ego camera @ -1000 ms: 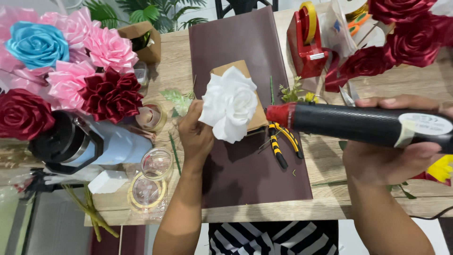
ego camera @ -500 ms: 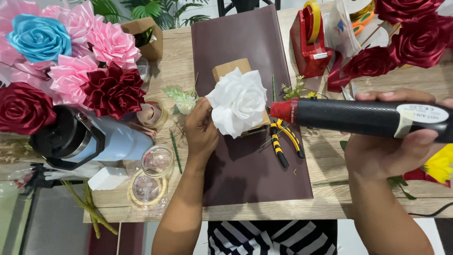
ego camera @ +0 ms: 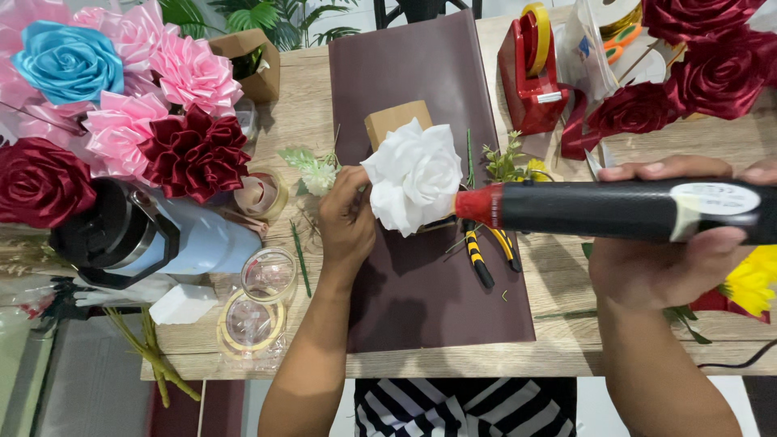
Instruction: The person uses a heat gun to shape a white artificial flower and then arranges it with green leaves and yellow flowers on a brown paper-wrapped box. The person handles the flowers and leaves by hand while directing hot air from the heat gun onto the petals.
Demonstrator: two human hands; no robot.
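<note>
While the left hand (ego camera: 346, 218) pinches the white flower (ego camera: 414, 174) from behind over the maroon sheet (ego camera: 437, 275) at the table's middle, the right hand (ego camera: 672, 259) clasps a black glue gun (ego camera: 623, 210), its red nozzle touching the petals. Flower looks fully formed; pliers (ego camera: 486, 251) lie below.

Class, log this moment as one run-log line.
left hand: holds white flower | right hand: grips black glue gun | nozzle at flower
</note>
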